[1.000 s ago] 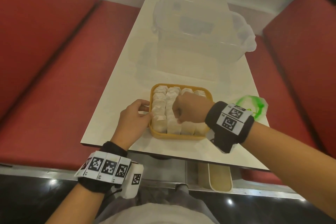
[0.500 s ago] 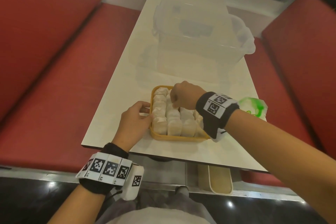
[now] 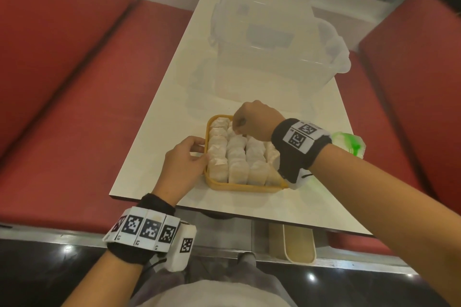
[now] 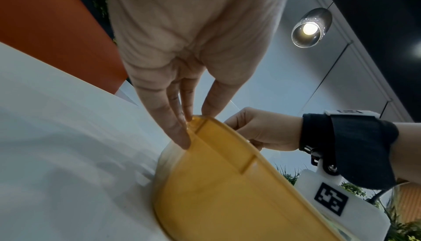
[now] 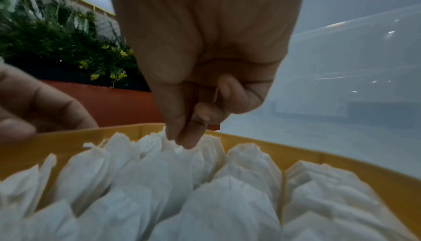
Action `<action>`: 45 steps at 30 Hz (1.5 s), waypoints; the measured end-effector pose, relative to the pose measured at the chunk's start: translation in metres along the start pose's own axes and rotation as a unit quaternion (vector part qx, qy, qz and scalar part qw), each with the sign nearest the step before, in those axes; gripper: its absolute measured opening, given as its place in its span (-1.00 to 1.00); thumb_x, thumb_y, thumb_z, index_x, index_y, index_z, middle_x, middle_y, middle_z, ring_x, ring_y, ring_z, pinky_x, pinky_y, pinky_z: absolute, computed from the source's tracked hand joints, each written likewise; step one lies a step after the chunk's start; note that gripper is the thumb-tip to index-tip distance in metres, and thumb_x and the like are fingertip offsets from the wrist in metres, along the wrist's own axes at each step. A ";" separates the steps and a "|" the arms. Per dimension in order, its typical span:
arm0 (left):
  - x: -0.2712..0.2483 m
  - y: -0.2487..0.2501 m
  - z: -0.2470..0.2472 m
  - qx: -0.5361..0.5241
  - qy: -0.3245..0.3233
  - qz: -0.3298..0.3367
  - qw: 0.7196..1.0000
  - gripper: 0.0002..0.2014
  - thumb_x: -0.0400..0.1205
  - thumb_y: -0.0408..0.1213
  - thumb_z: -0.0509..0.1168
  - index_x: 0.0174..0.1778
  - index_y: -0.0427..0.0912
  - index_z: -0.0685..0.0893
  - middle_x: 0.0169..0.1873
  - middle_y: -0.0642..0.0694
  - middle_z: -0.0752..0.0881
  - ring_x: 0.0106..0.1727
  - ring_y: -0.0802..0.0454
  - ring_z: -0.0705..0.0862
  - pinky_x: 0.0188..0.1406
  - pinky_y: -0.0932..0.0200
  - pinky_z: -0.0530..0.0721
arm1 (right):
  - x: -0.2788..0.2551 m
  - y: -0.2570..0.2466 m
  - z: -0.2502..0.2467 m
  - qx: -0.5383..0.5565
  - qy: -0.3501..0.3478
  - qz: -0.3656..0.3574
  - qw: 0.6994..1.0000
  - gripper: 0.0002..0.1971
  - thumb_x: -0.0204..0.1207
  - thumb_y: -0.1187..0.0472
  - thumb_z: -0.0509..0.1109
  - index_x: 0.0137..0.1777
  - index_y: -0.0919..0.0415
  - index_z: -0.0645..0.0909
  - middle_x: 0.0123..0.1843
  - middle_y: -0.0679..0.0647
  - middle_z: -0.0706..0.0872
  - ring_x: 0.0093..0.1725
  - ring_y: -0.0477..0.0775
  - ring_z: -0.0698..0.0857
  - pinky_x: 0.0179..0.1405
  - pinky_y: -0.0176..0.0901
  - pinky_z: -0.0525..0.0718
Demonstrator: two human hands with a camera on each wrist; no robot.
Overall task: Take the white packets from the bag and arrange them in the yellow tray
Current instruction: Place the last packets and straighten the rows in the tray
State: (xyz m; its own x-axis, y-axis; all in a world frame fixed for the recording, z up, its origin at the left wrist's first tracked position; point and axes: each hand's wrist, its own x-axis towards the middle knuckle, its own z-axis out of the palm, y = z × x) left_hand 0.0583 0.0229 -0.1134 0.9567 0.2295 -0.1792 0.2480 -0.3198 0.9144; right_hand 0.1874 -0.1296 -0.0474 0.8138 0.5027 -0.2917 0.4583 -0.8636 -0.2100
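Head view: the left hand (image 3: 183, 162) rests on the table (image 3: 154, 157) with its fingers against the left wall of the yellow tray (image 3: 245, 186); whether they curl round the rim cannot be told here. The right hand (image 3: 254, 118) hovers over the tray's far end, fingers bunched together and pointing down onto the white packets (image 3: 238, 157). The packets stand in 4 rows filling the tray; the exact count is hidden by the wrist. 1 green-printed bag (image 3: 350, 143) lies just right of the tray, its print unreadable. 1 clear plastic box (image 3: 274, 57) stands farther up the table. Both wrists carry black-and-white square markers.

Left wrist view: the left hand's fingers (image 4: 175, 127) are nearly straight, tips touching the tray's rim and outer wall, thumb at the rim.

Right wrist view: the right hand's thumb and fingertips (image 5: 182, 136) pinch the top of 1 packet at the tray's far side.
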 end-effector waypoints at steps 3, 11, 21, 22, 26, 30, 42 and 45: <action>0.000 0.000 0.000 0.000 0.003 0.002 1.000 -0.73 0.59 -0.30 0.37 0.21 -0.05 0.63 0.03 0.01 0.73 0.00 -0.03 0.76 0.12 -0.15 0.74 | -0.005 0.002 -0.005 0.003 0.012 -0.009 1.000 -0.90 0.48 0.25 0.41 -0.16 0.15 0.77 -0.21 -0.04 0.75 -0.15 0.06 0.74 -0.13 -0.11 0.71; 0.000 0.001 0.000 0.000 0.003 -0.002 1.000 -0.73 0.59 -0.30 0.36 0.20 -0.03 0.64 0.02 0.03 0.73 -0.02 -0.01 0.77 0.10 -0.14 0.74 | -0.006 -0.011 0.011 -0.139 -0.080 -0.035 0.986 -0.72 0.44 0.00 0.52 0.11 0.04 0.67 -0.02 0.00 0.65 -0.08 0.11 0.65 -0.20 -0.13 0.55; 0.001 0.001 0.001 -0.002 -0.002 -0.004 1.000 -0.71 0.60 -0.30 0.36 0.24 -0.04 0.63 0.04 0.03 0.73 -0.03 0.02 0.76 0.10 -0.13 0.75 | -0.009 -0.008 0.004 -0.100 -0.048 -0.016 0.994 -0.87 0.44 0.08 0.52 -0.18 0.12 0.67 -0.27 -0.01 0.64 -0.26 0.07 0.62 -0.30 -0.18 0.54; 0.001 0.001 0.000 -0.001 -0.002 -0.004 1.000 -0.71 0.60 -0.30 0.36 0.24 -0.04 0.62 0.04 0.03 0.72 -0.03 0.02 0.76 0.11 -0.13 0.75 | -0.010 -0.008 0.002 -0.093 -0.044 -0.014 0.995 -0.84 0.43 0.07 0.53 -0.23 0.11 0.64 -0.31 -0.03 0.63 -0.28 0.05 0.62 -0.32 -0.19 0.53; 0.000 0.001 0.001 -0.001 0.002 0.000 1.000 -0.71 0.60 -0.31 0.36 0.24 -0.05 0.63 0.05 0.02 0.72 -0.03 0.01 0.76 0.10 -0.12 0.75 | -0.016 -0.009 -0.001 -0.105 -0.050 -0.028 0.993 -0.85 0.41 0.09 0.55 -0.27 0.10 0.65 -0.34 -0.05 0.64 -0.30 0.05 0.63 -0.31 -0.20 0.55; 0.000 0.002 0.001 0.002 0.001 0.001 1.000 -0.71 0.60 -0.31 0.36 0.24 -0.06 0.62 0.04 0.01 0.72 -0.04 0.02 0.76 0.10 -0.13 0.74 | -0.017 -0.013 0.010 -0.151 -0.085 -0.047 0.984 -0.83 0.43 0.07 0.52 -0.03 0.10 0.75 -0.10 0.01 0.73 -0.15 0.08 0.67 -0.27 -0.18 0.54; -0.002 0.001 0.001 -0.003 -0.001 -0.001 1.000 -0.72 0.60 -0.31 0.35 0.22 -0.04 0.63 0.04 0.03 0.73 -0.03 0.00 0.77 0.11 -0.14 0.74 | -0.011 -0.013 0.014 -0.149 -0.109 -0.035 0.982 -0.80 0.44 0.05 0.50 0.02 0.09 0.72 -0.08 -0.01 0.71 -0.14 0.07 0.63 -0.26 -0.18 0.51; -0.002 0.002 0.000 -0.006 0.000 0.000 1.000 -0.73 0.60 -0.31 0.35 0.21 -0.03 0.63 0.03 0.04 0.73 -0.03 0.00 0.77 0.10 -0.15 0.74 | -0.010 -0.012 0.017 -0.146 -0.119 -0.041 0.981 -0.85 0.46 0.14 0.48 0.01 0.10 0.70 -0.06 0.02 0.71 -0.11 0.08 0.65 -0.24 -0.18 0.54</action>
State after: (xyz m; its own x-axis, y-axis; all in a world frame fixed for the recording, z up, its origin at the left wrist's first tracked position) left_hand 0.0569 0.0219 -0.1118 0.9565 0.2298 -0.1799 0.2469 -0.3085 0.9186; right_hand 0.1673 -0.1237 -0.0581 0.6792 0.5361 -0.5013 0.6299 -0.7763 0.0233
